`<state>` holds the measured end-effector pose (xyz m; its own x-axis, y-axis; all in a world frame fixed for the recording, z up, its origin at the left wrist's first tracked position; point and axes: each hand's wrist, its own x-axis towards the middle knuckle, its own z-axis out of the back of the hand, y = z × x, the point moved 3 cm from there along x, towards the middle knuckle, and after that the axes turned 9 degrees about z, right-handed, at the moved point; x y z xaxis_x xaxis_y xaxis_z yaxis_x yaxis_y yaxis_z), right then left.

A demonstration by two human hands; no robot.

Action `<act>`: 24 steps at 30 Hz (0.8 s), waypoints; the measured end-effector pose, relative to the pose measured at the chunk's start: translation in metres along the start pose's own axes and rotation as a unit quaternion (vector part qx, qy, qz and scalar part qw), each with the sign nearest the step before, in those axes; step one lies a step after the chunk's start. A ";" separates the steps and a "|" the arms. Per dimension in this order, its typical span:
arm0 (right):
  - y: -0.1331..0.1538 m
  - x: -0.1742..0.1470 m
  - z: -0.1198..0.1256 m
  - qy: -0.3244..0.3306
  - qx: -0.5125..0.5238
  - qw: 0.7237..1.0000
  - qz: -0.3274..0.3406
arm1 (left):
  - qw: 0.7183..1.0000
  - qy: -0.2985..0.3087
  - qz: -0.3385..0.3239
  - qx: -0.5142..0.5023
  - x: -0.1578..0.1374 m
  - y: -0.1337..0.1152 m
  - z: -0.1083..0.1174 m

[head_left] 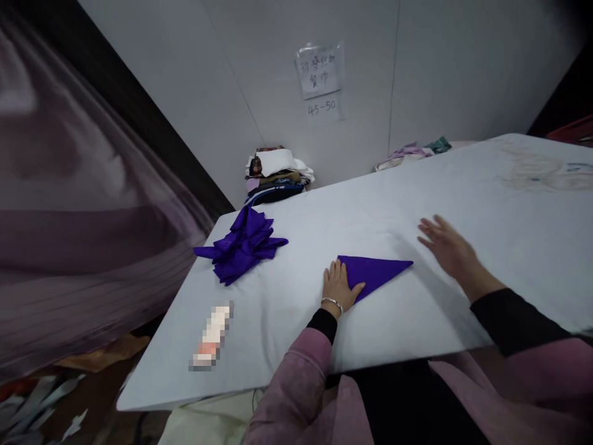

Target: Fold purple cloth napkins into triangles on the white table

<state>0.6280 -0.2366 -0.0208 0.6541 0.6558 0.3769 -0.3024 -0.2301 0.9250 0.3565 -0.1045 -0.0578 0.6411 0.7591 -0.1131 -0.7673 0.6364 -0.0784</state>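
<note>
A purple cloth napkin (pixel 377 272) lies flat on the white-covered table, folded into a long triangle with its sharp tip toward the right. My left hand (pixel 339 287) rests flat on its wide left end, fingers spread, with a bracelet at the wrist. Raised over the table to the right of the tip is my right hand (pixel 447 246); it is slightly blurred, its fingers stretched out and holding nothing. Farther left sits a crumpled heap of purple cloth (pixel 243 244).
The white table (pixel 296 321) reaches to a grey wall (pixel 352 25) bearing a handwritten paper sign (pixel 320 74). A stack of folded clothes (pixel 278 173) stands behind the far edge. A pixelated oblong object (pixel 212 337) lies front left. A curtain (pixel 92 204) hangs at left.
</note>
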 end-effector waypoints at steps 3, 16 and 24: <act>0.010 -0.042 -0.069 0.157 -0.111 0.981 0.024 | 1.000 -0.006 0.003 0.008 0.001 0.001 0.001; -0.002 -0.084 -0.142 0.442 -0.327 0.815 0.184 | 0.999 -0.008 0.000 0.038 0.004 0.004 0.002; -0.034 -0.033 -0.020 0.329 -0.476 0.810 0.097 | 1.000 -0.013 0.005 0.012 0.003 0.003 0.004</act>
<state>0.6025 -0.2357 -0.0659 0.1142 0.9870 0.1135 -0.9574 0.0789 0.2777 0.3564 -0.0996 -0.0542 0.6338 0.7685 -0.0878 -0.7733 0.6317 -0.0535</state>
